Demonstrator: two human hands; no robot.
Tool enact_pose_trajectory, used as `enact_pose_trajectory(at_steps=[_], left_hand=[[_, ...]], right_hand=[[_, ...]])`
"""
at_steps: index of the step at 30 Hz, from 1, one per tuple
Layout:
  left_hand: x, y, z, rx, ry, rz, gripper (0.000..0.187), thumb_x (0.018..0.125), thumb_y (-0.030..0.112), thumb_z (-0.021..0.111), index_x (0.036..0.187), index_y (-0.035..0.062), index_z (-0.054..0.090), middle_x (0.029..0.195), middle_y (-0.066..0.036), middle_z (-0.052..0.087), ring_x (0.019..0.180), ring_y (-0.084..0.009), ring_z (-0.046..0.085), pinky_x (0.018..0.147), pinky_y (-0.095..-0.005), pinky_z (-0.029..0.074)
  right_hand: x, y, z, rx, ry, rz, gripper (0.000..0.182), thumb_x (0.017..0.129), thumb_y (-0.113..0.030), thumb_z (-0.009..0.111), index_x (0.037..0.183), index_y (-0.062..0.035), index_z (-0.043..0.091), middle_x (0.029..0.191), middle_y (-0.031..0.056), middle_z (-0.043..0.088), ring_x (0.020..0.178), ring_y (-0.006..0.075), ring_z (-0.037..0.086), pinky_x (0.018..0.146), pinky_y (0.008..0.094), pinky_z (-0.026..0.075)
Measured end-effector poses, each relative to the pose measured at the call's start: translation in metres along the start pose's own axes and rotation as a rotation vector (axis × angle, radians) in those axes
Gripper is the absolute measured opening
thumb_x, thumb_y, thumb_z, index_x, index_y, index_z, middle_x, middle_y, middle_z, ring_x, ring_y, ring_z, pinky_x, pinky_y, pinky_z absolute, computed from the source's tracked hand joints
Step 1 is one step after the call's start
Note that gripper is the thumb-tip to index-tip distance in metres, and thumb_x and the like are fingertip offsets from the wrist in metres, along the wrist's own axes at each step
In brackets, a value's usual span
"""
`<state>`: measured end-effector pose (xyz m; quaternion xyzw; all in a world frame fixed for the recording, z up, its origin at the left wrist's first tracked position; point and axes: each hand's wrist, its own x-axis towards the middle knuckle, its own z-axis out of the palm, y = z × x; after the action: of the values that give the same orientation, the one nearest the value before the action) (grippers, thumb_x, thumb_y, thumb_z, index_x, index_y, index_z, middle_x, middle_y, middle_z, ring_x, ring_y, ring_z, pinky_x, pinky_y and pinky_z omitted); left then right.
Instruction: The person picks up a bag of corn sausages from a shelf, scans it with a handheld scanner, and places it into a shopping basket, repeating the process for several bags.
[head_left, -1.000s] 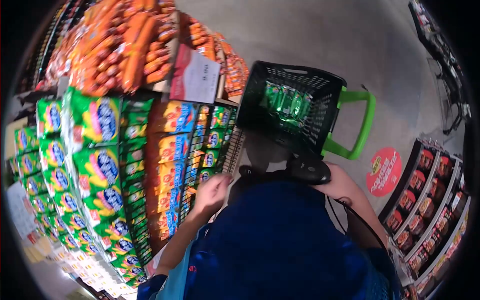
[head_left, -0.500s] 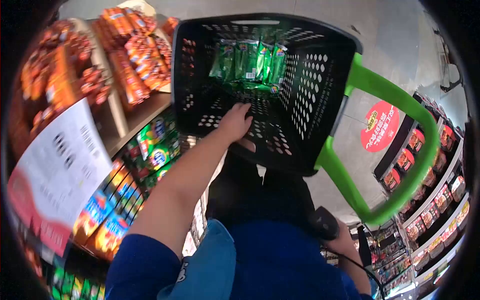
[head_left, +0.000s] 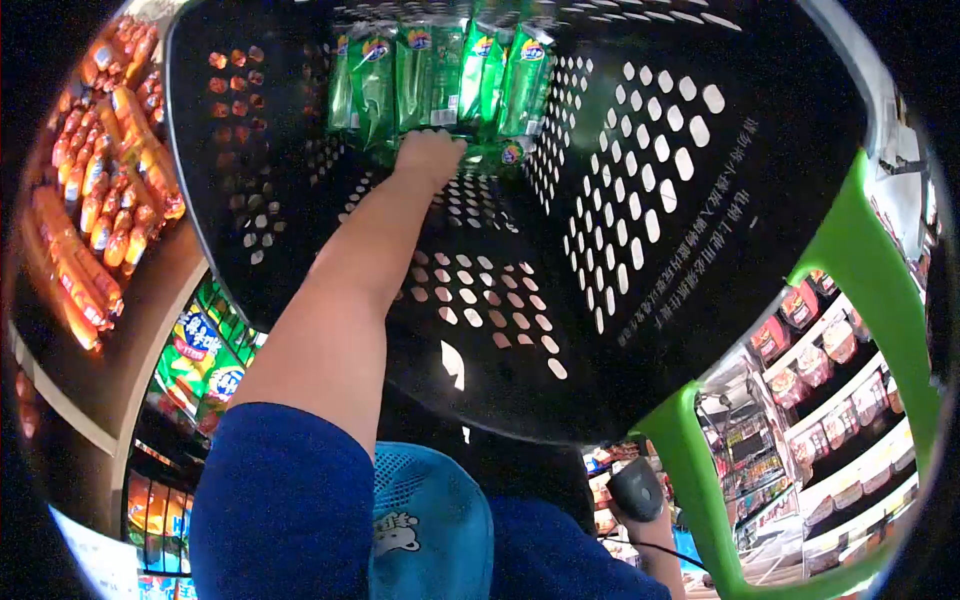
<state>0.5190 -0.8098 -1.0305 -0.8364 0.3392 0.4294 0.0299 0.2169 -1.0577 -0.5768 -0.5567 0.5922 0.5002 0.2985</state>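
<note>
A black shopping basket (head_left: 480,400) with a green handle (head_left: 690,480) is tipped toward me, its mouth open to my view. Several shiny green packets (head_left: 415,75) stand side by side at its far end, and a flat green one (head_left: 490,153) lies below them. My left hand (head_left: 430,158) is deep inside the basket, against the lower edge of the packets. Its fingers are curled, and the fingertips are hidden behind the knuckles. At the lower right, my right hand (head_left: 655,527) is closed round a dark rounded handheld device (head_left: 636,488) with a thin black cord.
Orange-wrapped sausages (head_left: 110,190) fill a shelf on the left. Below it, green snack bags (head_left: 200,350) hang in a wire rack. Shelves of packaged food (head_left: 840,400) stand at the right, seen through the handle. A blue mesh cap or pouch (head_left: 430,520) is close to my body.
My left arm has reached further into the basket, from near its rim to the green packets. The basket now looks larger and closer. My right hand still holds the device.
</note>
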Motion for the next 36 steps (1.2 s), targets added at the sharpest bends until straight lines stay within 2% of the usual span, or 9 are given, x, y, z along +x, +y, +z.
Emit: enact_pose_trajectory(at_steps=[8,10,14,19,21,26,30,32,36], left_hand=[[-0.115,0.015,-0.081,-0.218,0.274,0.145,0.018,0.079,0.010,0.053,0.094,0.0092,0.061,0.112,-0.016,0.054,0.099,-0.0369,0.057,0.081,-0.0467,0.050],[-0.148,0.014,-0.098,-0.431,0.353,0.103,0.011,0.078,0.006,0.056,0.089,0.0055,0.058,0.094,-0.018,0.058,0.086,-0.0363,0.060,0.076,-0.0438,0.050],[-0.292,0.046,-0.199,-0.933,0.369,-0.092,0.015,0.082,0.016,0.062,0.082,0.0024,0.056,0.083,-0.012,0.059,0.075,-0.0225,0.059,0.067,-0.0342,0.047],[-0.469,0.121,-0.266,-1.708,0.606,-0.065,0.007,0.085,0.006,0.064,0.086,0.0059,0.057,0.078,0.001,0.058,0.074,-0.0064,0.054,0.064,-0.0228,0.044],[-0.512,0.140,-0.264,-1.982,0.618,0.001,0.011,0.085,0.001,0.063,0.087,0.0082,0.055,0.083,0.001,0.059,0.076,-0.0051,0.055,0.067,-0.0213,0.044],[-0.599,0.186,-0.286,-2.025,0.805,0.306,0.021,0.083,-0.006,0.061,0.095,0.0078,0.049,0.097,-0.002,0.057,0.086,-0.0082,0.056,0.072,-0.0221,0.045],[-0.658,0.205,-0.297,-1.905,0.739,0.446,0.057,0.083,-0.007,0.057,0.133,0.0072,0.036,0.125,-0.008,0.049,0.115,-0.0168,0.050,0.095,-0.0319,0.043],[-0.688,0.210,-0.299,-1.882,0.757,0.477,0.064,0.080,0.000,0.064,0.137,0.0039,0.034,0.131,-0.011,0.049,0.125,-0.0197,0.043,0.103,-0.0376,0.036],[-0.743,0.198,-0.274,-1.687,0.693,0.365,0.048,0.085,0.006,0.063,0.130,0.0040,0.046,0.122,-0.004,0.055,0.113,-0.0102,0.048,0.097,-0.0301,0.039]], right_hand=[[-0.019,-0.008,-0.015,-0.055,-0.121,-0.263,0.042,0.068,-0.009,0.079,0.106,-0.0046,0.063,0.092,0.0048,0.068,0.082,0.0138,0.064,0.076,0.0314,0.051],[-0.038,-0.015,-0.025,-0.039,-0.203,-0.266,0.038,0.069,-0.016,0.079,0.102,-0.0022,0.065,0.094,0.0070,0.069,0.085,0.0149,0.063,0.076,0.0308,0.049],[-0.039,0.011,-0.041,0.103,-0.256,-0.771,0.051,0.065,-0.009,0.079,0.112,-0.0014,0.060,0.103,0.0058,0.067,0.090,0.0143,0.061,0.084,0.0313,0.048],[-0.115,-0.038,-0.066,-0.071,-0.258,-0.999,0.064,0.068,-0.009,0.079,0.126,-0.0019,0.052,0.117,0.0085,0.062,0.105,0.0146,0.058,0.094,0.0316,0.044],[-0.143,-0.061,-0.072,0.204,-0.555,-1.119,0.071,0.067,-0.001,0.077,0.131,-0.0039,0.048,0.121,0.0064,0.059,0.104,0.0100,0.057,0.093,0.0306,0.045],[-0.237,-0.122,-0.081,0.358,-1.168,-1.473,0.082,0.071,-0.014,0.077,0.140,-0.0024,0.033,0.141,0.0225,0.037,0.121,0.0357,0.048,0.096,0.0458,0.046],[-0.318,-0.124,-0.060,0.250,-1.144,-1.709,0.080,0.070,-0.003,0.072,0.139,0.0018,0.032,0.125,0.0205,0.055,0.120,0.0309,0.051,0.096,0.0406,0.044],[-0.345,-0.115,-0.042,0.134,-1.081,-1.790,0.079,0.068,-0.002,0.074,0.137,0.0016,0.036,0.123,0.0191,0.057,0.118,0.0294,0.053,0.097,0.0406,0.044],[-0.400,-0.082,0.008,-0.060,-0.924,-1.906,0.077,0.064,0.003,0.075,0.133,0.0018,0.042,0.121,0.0173,0.059,0.112,0.0274,0.057,0.098,0.0395,0.043]])
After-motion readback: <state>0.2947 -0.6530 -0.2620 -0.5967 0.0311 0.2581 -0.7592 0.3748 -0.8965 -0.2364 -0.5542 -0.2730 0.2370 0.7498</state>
